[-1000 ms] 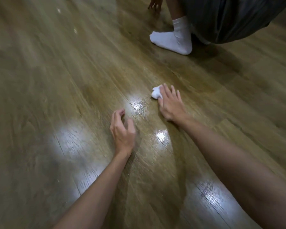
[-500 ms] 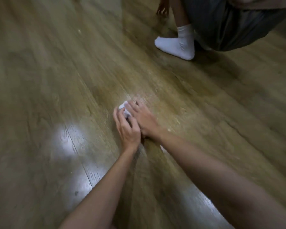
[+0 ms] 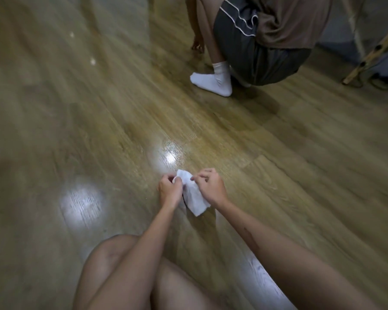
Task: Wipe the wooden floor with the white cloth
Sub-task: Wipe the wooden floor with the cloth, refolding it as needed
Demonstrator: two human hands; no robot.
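Both forearms reached forward over bare knees; left hand [image 3: 169,190] and right hand [image 3: 208,186] pinched white cloth [image 3: 194,196], fingers curled.

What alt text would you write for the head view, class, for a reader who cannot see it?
Two hands, left hand and right hand, pinch a white cloth above a glossy wooden floor. Beyond, another person crouches in a white sock.

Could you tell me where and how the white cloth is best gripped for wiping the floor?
Probably by its upper edge, from above. The white cloth hangs limp between the left hand and the right hand, both pinching its top, with the lower corner dangling over the wooden floor. Bunching that top under one palm should keep it flat.
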